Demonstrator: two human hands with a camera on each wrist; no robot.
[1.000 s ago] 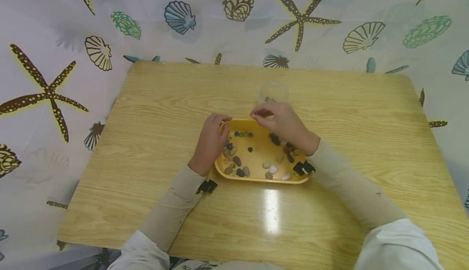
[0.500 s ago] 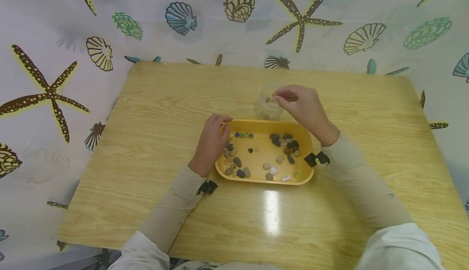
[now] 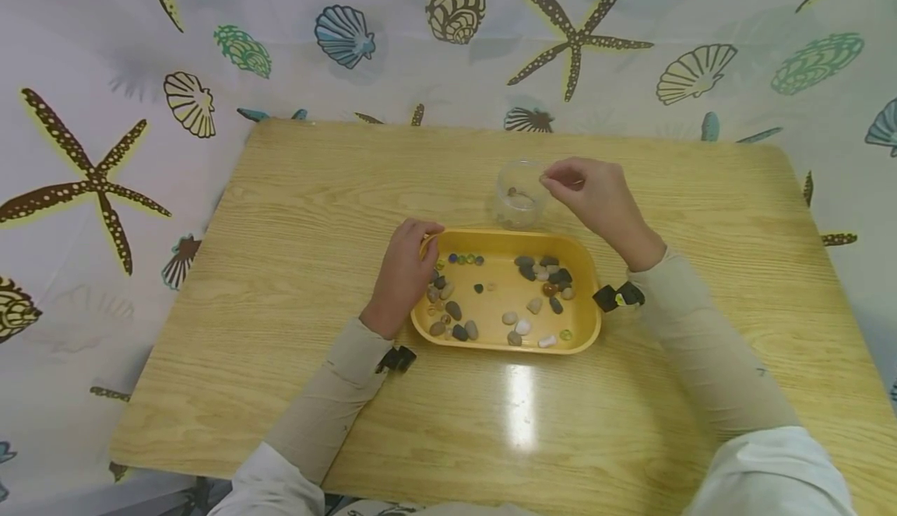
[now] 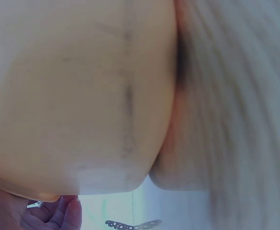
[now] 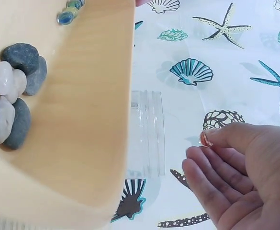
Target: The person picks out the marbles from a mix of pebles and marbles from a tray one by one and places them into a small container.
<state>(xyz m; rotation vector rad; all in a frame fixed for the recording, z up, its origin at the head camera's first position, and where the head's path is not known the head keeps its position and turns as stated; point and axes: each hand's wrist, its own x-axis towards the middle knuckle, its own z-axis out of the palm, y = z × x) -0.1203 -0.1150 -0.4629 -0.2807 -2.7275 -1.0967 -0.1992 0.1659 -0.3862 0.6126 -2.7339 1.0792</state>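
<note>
A person's R hand [image 3: 597, 195] is pinching a sm. orange-tinted piece [image 5: 206, 139], partly hidden, near the rim of a clear jar [image 3: 518, 208] that's standing just beyond a yellow tray [image 3: 501, 245] on a wood-grain table [image 3: 336, 181]; the L hand [image 3: 405, 267] is gripping the tray's far L corner (pebbles [image 3: 453, 310] & glass marbles [image 3: 471, 259] are lying inside).

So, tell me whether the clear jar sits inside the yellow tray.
No, the clear jar stands on the wood-grain table, just beyond the yellow tray.
</note>
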